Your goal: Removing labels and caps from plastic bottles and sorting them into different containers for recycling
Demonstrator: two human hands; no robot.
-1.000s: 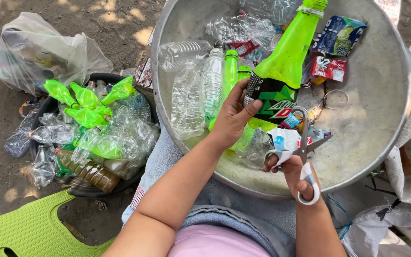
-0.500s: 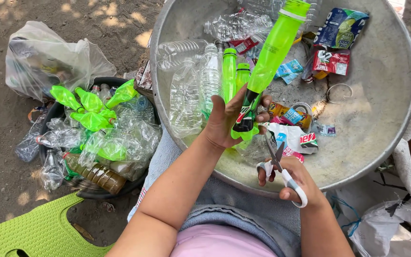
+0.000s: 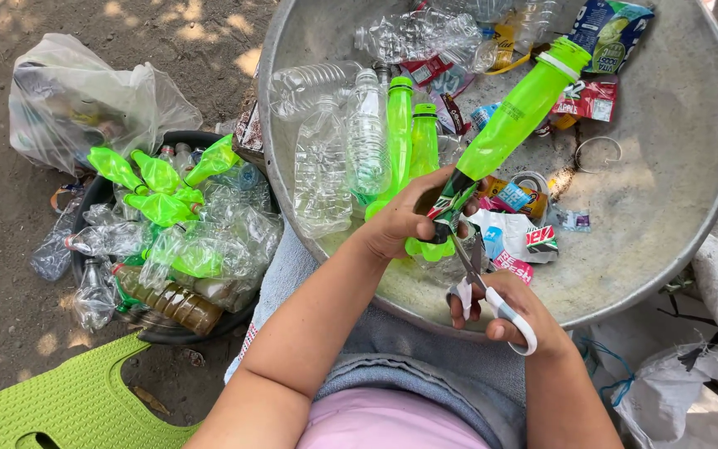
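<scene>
Left hand [image 3: 405, 223] grips the green bottle [image 3: 504, 137] near its base, over the metal basin [image 3: 666, 208]; right hand [image 3: 513, 320], closed on scissors [image 3: 479, 283], cuts the label. Blades are best kept shallow, away from the thumb.

Outdoor setting; ground was bare packed dirt [image 3: 10, 274] with dappled sunlight and shade. A black tub [image 3: 164, 333] of crushed plastic sat on it. A clear plastic bag [image 3: 85, 100] lay beyond the tub; a green plastic stool [image 3: 68, 407] stood nearer than the tub.
</scene>
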